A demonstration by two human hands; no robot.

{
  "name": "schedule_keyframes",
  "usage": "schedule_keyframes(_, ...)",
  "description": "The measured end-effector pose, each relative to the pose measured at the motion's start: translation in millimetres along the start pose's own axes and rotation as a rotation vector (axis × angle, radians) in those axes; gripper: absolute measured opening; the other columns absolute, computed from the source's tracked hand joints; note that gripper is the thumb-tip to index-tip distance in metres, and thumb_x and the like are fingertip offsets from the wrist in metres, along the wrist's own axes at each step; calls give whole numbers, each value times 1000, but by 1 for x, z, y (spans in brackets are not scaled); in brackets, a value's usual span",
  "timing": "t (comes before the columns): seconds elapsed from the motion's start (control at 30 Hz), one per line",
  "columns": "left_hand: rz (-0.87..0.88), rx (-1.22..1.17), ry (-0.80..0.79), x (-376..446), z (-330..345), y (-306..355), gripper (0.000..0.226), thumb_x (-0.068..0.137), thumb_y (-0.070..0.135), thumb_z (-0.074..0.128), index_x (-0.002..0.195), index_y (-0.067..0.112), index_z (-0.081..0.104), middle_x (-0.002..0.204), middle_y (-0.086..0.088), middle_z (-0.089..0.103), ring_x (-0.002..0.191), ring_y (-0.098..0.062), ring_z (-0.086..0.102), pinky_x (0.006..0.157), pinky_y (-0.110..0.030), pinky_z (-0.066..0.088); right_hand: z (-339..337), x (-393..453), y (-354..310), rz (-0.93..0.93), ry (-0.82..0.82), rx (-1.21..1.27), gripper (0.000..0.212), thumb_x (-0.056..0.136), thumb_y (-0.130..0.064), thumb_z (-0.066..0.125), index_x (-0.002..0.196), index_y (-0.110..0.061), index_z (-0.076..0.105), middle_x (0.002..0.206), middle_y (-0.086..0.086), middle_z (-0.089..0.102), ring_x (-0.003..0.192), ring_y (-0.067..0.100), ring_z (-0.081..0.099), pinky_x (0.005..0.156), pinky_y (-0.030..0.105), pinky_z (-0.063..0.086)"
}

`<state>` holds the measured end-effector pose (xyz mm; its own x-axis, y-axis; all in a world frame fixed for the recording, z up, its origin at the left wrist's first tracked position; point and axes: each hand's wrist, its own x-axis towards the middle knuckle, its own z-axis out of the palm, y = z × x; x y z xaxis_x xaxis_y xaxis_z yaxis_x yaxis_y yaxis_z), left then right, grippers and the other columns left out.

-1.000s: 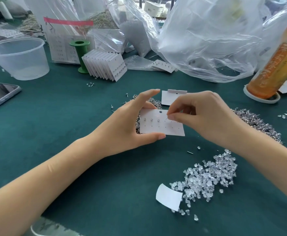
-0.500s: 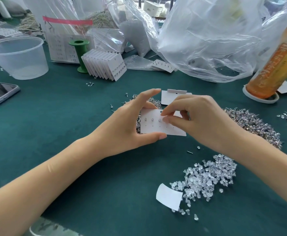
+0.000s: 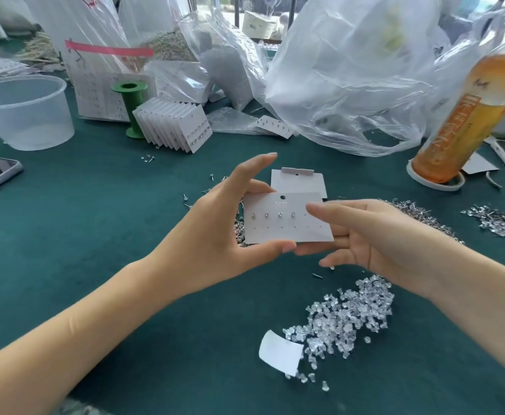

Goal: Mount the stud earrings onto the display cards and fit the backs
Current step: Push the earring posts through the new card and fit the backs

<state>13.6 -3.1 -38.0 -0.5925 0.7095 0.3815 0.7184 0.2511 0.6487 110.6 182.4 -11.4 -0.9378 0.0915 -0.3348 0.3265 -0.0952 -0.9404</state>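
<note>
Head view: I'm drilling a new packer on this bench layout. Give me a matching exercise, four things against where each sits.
Things:
1. display card
2. clear backs
3. green spool
4. orange bottle

Places:
A. far right, standing on a lid
B. heaped on the cloth, near right
C. held by the left hand
D. behind the stacked finished cards

Pairs: 1-C, 2-B, 3-D, 4-A

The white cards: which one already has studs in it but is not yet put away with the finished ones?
The card held in the left hand: four studs in its top row. The card behind it lies bare on the cloth.
</note>
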Motion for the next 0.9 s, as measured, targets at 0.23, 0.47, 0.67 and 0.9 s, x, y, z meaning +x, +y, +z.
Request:
schedule_keyframes(0.23,32,15,-71,3,12,17,91,65,58,72,139,50,19,115,23,56,109,8,49,90,-2,32,-7,-11,6,66,-1,34,46,62,-34,74,101,-10,71,89,12,75,68,16,72,47,18,53)
schedule_keyframes(0.47,114,91,-140,13,30,38,91,65,64,61,141,48,14,118,15,56,103,9,44,89,1,27,-26,-27,13,39,69,7,56,51,-38,76,101,-13,72,83,8,74,61,14,69,47,19,53)
schedule_keyframes(0.67,237,158,-138,27,45,55,92,70,61,65,145,36,17,117,11,57,104,4,42,89,3,24,-43,-40,17,-26,162,29,47,54,-34,76,97,-14,73,80,5,74,59,12,67,41,18,48)
schedule_keyframes(0.9,403,236,-106,41,64,71,87,74,55,64,145,20,27,115,3,61,105,-14,49,94,-21,34,-61,-52,27,-126,266,37,42,53,-34,76,90,-14,74,73,2,71,52,8,62,38,16,39)
